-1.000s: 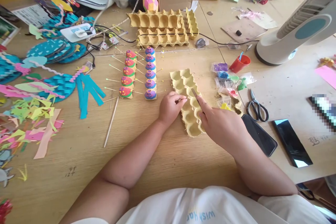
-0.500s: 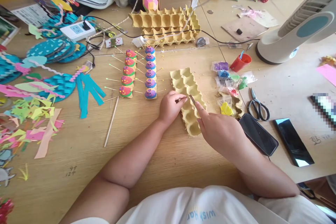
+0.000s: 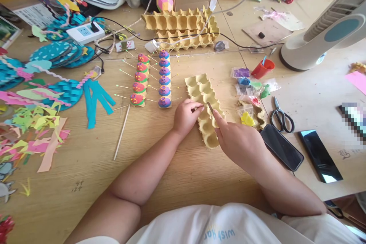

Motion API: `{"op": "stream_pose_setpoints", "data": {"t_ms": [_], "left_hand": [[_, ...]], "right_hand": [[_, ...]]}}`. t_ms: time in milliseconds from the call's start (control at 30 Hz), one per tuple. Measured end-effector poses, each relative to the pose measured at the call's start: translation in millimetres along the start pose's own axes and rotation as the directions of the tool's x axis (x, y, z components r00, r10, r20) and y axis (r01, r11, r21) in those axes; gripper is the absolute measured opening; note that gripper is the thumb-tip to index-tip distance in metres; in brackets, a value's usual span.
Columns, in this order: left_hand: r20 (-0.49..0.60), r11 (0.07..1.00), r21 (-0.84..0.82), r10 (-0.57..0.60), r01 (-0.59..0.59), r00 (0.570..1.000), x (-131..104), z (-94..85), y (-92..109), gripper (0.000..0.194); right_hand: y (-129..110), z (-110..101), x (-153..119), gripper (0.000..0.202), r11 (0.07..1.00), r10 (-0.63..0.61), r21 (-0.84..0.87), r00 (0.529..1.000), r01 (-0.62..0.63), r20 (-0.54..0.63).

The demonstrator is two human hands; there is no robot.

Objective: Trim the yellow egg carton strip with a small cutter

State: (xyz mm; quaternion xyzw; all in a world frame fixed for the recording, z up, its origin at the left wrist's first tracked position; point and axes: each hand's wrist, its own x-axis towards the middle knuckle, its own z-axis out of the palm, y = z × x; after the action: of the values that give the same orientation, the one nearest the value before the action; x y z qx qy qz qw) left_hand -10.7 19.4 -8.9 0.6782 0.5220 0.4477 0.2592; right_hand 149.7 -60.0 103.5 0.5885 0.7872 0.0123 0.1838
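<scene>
A pale yellow egg carton (image 3: 210, 139) with two rows of cups lies in front of me, its hollows facing up. My left hand (image 3: 184, 117) pinches the carton's left edge between thumb and fingers. From the right, my right hand (image 3: 233, 133) grips a narrow, dark-bladed knife (image 3: 210, 106), forefinger stretched along it, with the tip at the ridge between the cups. Its handle is hidden inside the hand. Left of the carton stand a strip of red and green painted egg cups (image 3: 139, 77) and a strip of purple and blue ones (image 3: 164, 80), with pins sticking out.
Scissors (image 3: 281, 117), two phones (image 3: 281, 146) and bagged coloured clay (image 3: 247, 118) lie to the right, near a red cup (image 3: 263, 68) and a white fan (image 3: 328, 34). More egg cartons (image 3: 177, 21) and cables are behind. Paper scraps (image 3: 37, 122) and a thin stick (image 3: 121, 133) lie left.
Almost nothing differs. The knife tip and my right forefinger have shifted very slightly; my left hand stays on the carton. The whole view has drifted a little.
</scene>
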Motion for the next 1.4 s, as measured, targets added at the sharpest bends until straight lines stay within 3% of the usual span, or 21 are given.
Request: {"op": "stream_pose_setpoints", "data": {"t_ms": [267, 533, 1400], "left_hand": [[-0.001, 1.0, 0.002, 0.011, -0.011, 1.0, 0, -0.6, 0, 0.008], [0.014, 1.0, 0.021, 0.01, -0.011, 1.0, 1, -1.4, 0, 0.007], [0.023, 1.0, 0.016, 0.001, -0.001, 1.0, 2, -0.5, -1, 0.005]], "right_hand": [[-1, -1, -3, 0.06, 1.0, 0.002, 0.003, 1.0, -0.002, 0.025], [-8, 2, 16, 0.063, 1.0, 0.01, 0.024, 1.0, -0.01, 0.023], [-10, -4, 16, 0.063, 0.998, -0.001, 0.07, 0.999, -0.002, 0.042]]}}
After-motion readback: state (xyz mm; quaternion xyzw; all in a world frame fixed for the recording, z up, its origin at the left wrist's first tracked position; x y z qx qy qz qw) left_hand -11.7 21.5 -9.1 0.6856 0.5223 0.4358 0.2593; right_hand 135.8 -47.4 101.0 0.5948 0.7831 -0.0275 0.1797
